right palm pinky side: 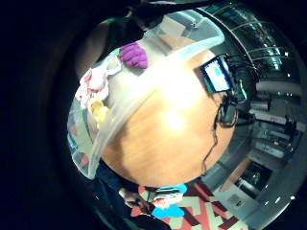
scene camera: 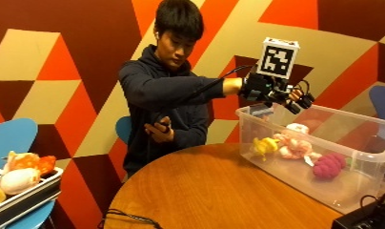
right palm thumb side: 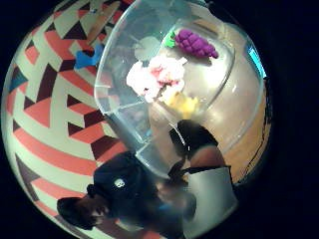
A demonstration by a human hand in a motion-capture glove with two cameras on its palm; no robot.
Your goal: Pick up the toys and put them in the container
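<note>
Toys already lie in the container (scene camera: 370, 157), a clear plastic bin at the table's (scene camera: 205, 191) far right edge: a yellow toy (scene camera: 265, 144) nearest the person, a pink-and-white toy (scene camera: 294, 148) beside it in the middle, and purple grapes (scene camera: 329, 165) toward the bin's other end. A pale toy (scene camera: 298, 127) shows just behind the pink one, against the back wall.

The right hand (scene camera: 268, 90) hangs in the air above the bin's near end, arm stretched out from the shoulder, apart from the rim. Whether its fingers are spread or curled I cannot tell; nothing can be seen hanging from it, and both palm views look down on the bin with the three toys lying in it. The bare hand (scene camera: 159, 129) sits against the person's chest, curled round something small and dark.

My reading is that this is the drop-off end of one round, with the hand over the bin and no toy visibly in it. More toys (scene camera: 21, 171) wait in a tray (scene camera: 24, 198) on a blue chair (scene camera: 15, 138), off the table's left edge. The next move would call for swinging the arm across the table to that tray and closing on one toy.
</note>
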